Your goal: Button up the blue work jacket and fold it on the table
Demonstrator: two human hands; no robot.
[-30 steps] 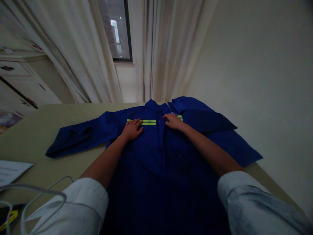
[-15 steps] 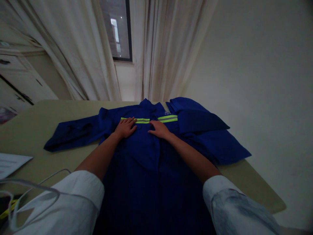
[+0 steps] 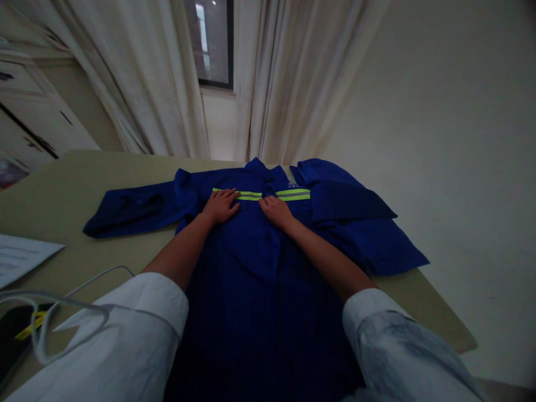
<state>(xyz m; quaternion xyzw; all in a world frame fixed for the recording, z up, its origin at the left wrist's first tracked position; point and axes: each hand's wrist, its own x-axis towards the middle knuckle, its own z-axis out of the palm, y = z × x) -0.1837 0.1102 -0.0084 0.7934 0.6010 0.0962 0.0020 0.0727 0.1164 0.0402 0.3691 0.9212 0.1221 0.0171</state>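
Note:
A dark blue work jacket [image 3: 247, 262] with a yellow-green reflective stripe [image 3: 293, 194] lies front up, its collar at the far side. One sleeve [image 3: 134, 209] stretches out to the left; the other [image 3: 352, 201] is folded in layers on the right. My left hand [image 3: 221, 206] rests flat on the chest below the stripe, fingers spread. At the front placket, my right hand [image 3: 276, 211] has its fingers curled and pinched on the jacket's cloth, just under the stripe. The lower part of the jacket runs down toward me between my forearms.
The jacket lies on a greenish table [image 3: 104, 167]. At left are a printed sheet [image 3: 25, 257], a grey-white cable [image 3: 75, 301] and a black item with a yellow part [image 3: 31, 329]. Curtains [image 3: 293, 72], a window [image 3: 211, 42] and a cabinet [image 3: 37, 106] stand behind; a wall [image 3: 452, 139] is at right.
The view has shifted slightly, so the table sits higher in it. My right hand's fingers have curled in at the placket; my left hand stays flat on the chest.

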